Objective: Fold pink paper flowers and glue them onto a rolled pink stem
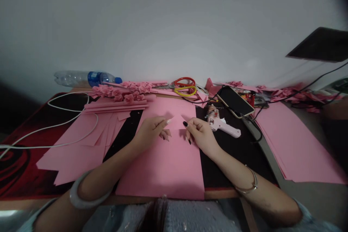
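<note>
Between my two hands is a small folded piece of pink paper (pixel 177 121), its top coming to a point. My left hand (pixel 152 129) pinches its left side between thumb and fingers. On the other side, my right hand (pixel 200 132) grips the right corner the same way, dark thumbnail uppermost. Both hands are just above a large pink sheet (pixel 168 170) lying flat in front of me. The folded piece blends with the sheet in colour, so its lower outline is hard to make out.
Left lie pink sheets (pixel 78 159), rolled paper (pixel 116 106), paper flowers (pixel 133 92) and a white cable (pixel 67 119). Behind are a plastic bottle (pixel 73 78) and scissors (pixel 185 87). To the right are a glue gun (pixel 224 127), a phone (pixel 236 102) and a paper stack (pixel 296 148).
</note>
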Action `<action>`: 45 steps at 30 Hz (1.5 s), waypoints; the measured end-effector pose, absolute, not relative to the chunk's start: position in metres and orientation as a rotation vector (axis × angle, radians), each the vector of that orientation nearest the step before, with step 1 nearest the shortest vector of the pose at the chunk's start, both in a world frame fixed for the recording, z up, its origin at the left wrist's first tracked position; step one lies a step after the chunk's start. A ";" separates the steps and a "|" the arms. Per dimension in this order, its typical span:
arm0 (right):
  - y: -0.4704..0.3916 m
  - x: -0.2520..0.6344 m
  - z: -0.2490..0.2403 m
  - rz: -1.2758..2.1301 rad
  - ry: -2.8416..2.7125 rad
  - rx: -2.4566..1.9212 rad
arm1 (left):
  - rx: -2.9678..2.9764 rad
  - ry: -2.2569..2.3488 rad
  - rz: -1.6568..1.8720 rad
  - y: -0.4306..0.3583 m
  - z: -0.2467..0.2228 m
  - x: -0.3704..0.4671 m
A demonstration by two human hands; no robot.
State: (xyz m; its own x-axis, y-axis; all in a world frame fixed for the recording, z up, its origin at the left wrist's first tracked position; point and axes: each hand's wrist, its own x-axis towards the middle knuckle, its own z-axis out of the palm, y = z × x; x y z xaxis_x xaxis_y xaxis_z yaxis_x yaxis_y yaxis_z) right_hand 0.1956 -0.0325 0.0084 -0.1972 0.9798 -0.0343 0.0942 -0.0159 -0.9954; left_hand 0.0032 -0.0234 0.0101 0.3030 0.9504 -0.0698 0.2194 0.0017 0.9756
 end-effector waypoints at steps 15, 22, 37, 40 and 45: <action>-0.046 0.192 0.013 0.979 -1.975 -1.140 | 1.639 1.081 0.622 -0.030 0.013 0.006; -0.046 0.189 0.011 0.876 -2.153 -0.991 | 1.475 0.971 0.481 -0.039 0.015 0.016; -0.048 0.189 0.009 0.920 -1.989 -1.022 | 1.484 0.844 0.460 -0.034 0.016 0.010; -0.047 0.189 0.009 0.929 -1.970 -1.035 | 1.500 0.865 0.467 -0.034 0.017 0.010; -0.044 0.190 0.008 0.984 -1.950 -1.075 | 1.403 0.876 0.471 -0.035 0.014 0.013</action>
